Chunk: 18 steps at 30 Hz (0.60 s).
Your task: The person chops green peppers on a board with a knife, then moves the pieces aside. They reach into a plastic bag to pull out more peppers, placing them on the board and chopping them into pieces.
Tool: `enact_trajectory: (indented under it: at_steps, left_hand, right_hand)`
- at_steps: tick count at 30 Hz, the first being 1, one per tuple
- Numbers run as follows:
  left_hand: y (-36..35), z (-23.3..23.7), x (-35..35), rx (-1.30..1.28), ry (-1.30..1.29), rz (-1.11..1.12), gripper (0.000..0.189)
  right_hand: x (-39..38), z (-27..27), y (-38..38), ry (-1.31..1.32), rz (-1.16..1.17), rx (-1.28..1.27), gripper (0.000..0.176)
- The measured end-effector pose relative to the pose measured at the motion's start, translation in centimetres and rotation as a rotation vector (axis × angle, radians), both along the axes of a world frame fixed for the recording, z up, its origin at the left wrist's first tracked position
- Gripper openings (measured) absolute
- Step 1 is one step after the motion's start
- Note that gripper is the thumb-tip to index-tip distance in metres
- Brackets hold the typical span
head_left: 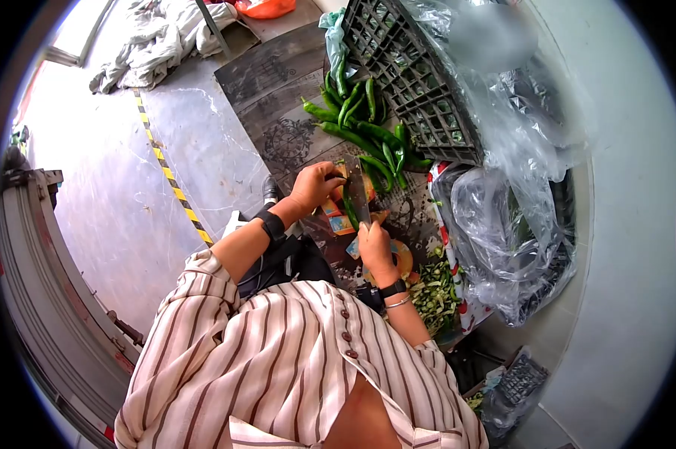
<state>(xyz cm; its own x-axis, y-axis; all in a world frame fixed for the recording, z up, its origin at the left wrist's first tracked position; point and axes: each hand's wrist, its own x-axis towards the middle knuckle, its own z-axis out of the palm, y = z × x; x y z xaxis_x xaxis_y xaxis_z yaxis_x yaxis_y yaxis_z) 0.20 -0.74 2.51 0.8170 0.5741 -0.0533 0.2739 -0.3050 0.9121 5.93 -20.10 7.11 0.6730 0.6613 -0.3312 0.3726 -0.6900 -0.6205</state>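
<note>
In the head view, my right hand [375,245] is wrapped round the handle of a broad-bladed kitchen knife [361,196]. The blade points away from me, right beside a long green pepper [350,207]. My left hand [317,185] has its fingers closed at the far end of this pepper. Underneath lies a colourful orange cutting board [336,221], partly covered by my hands. Just beyond the blade is a pile of whole green peppers [368,135]. Chopped green pieces [433,288] are heaped to the right of my right wrist.
The dark patterned table [267,97] carries a black plastic crate [413,75], tilted, at the far right. Clear plastic bags [502,239] lie along the wall. A bundle of cloth [162,41] sits at the far left, near yellow-black floor tape [163,165].
</note>
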Motion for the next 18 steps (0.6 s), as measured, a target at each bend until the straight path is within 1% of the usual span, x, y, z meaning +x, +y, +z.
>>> enact_trajectory:
  at_steps: [3, 5, 8, 12, 15, 17, 18]
  left_hand:
    - [0.14, 0.17, 0.04, -0.023, -0.006, -0.005, 0.017]
    - [0.23, 0.15, 0.08, -0.113, 0.042, -0.008, 0.017]
    - [0.38, 0.08, 0.16, -0.149, 0.052, -0.022, 0.017]
    - [0.43, 0.22, 0.1, -0.174, 0.031, -0.012, 0.016]
    - [0.48, 0.17, 0.0, -0.142, 0.03, -0.013, 0.015]
    - [0.39, 0.07, 0.01, -0.272, 0.016, 0.004, 0.014]
    - [0.48, 0.01, 0.02, -0.272, 0.014, 0.01, 0.014]
  right_hand:
    - [0.12, -0.18, -0.07, -0.017, 0.017, 0.007, 0.025]
    - [0.18, -0.18, -0.04, -0.019, 0.031, 0.008, 0.024]
    - [0.24, -0.06, -0.03, -0.03, 0.051, 0.0, 0.023]
    - [0.23, 0.3, 0.2, -0.004, 0.049, 0.005, 0.022]
    - [0.26, 0.2, 0.1, 0.003, 0.073, -0.008, 0.022]
    - [0.46, 0.07, 0.04, 0.014, 0.083, -0.027, 0.022]
    - [0.57, -0.02, 0.13, 0.012, 0.09, -0.027, 0.022]
